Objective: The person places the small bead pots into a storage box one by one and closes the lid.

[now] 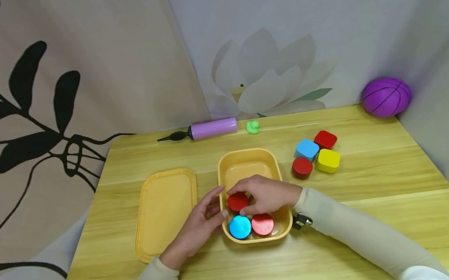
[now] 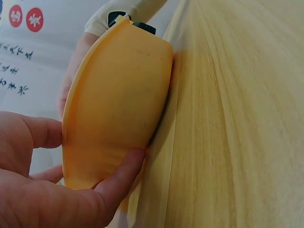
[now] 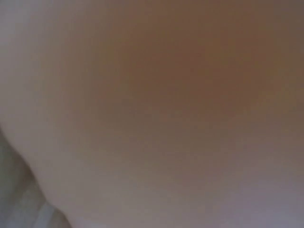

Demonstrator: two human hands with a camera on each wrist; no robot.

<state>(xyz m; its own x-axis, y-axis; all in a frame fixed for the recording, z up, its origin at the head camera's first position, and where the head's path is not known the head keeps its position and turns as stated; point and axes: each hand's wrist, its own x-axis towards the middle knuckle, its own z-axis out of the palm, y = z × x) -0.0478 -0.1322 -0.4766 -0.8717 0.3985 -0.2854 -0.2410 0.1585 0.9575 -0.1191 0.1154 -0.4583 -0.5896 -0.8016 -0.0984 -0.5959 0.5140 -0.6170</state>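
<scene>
A yellow-orange plastic box (image 1: 248, 158) stands on the table. In it are a blue round block (image 1: 240, 227), a pink round block (image 1: 262, 224) and a red round block (image 1: 237, 202). My right hand (image 1: 266, 194) reaches over the box's right wall and pinches the red round block between fingers and thumb. At the left wall my left hand (image 1: 199, 227) touches the box from outside; in the left wrist view its thumb (image 2: 124, 176) lies low on the wall and the fingers meet the rim. Skin fills most of the right wrist view, blurred.
Left of the box lies a matching flat lid (image 1: 167, 212). Right of it sit a dark red round block (image 1: 302, 168), a blue block (image 1: 307, 149), a red block (image 1: 326, 139) and a yellow block (image 1: 328, 161). A purple pump (image 1: 213, 128), green duck (image 1: 253, 127) and purple ball (image 1: 386, 97) line the back.
</scene>
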